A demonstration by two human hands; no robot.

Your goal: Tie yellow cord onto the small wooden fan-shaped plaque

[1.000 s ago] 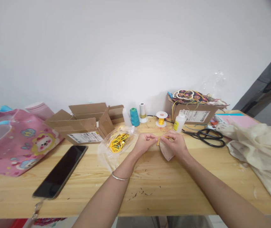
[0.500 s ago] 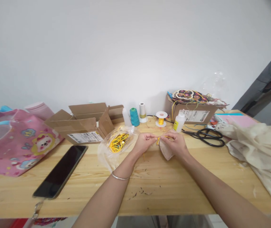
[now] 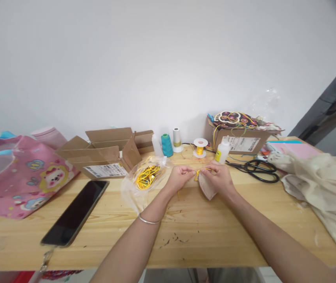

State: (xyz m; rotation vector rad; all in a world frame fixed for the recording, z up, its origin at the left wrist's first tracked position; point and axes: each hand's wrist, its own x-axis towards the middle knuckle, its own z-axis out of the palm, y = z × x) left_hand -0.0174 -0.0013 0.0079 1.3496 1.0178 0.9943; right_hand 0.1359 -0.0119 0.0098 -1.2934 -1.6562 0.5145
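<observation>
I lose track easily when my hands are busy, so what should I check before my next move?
1. Left hand pinching the cord: ok.
2. Right hand gripping the beige piece: ok.
3. Cord properly fastened to the piece: cannot tell, fingers cover much of it.
4. Scissors near the right hand: ok, on the table, probably within easy reach.
5. Spare cord untangled: not ok, it lies in a loose jumble on the plastic bag.
6. Bottle upright: ok.
</observation>
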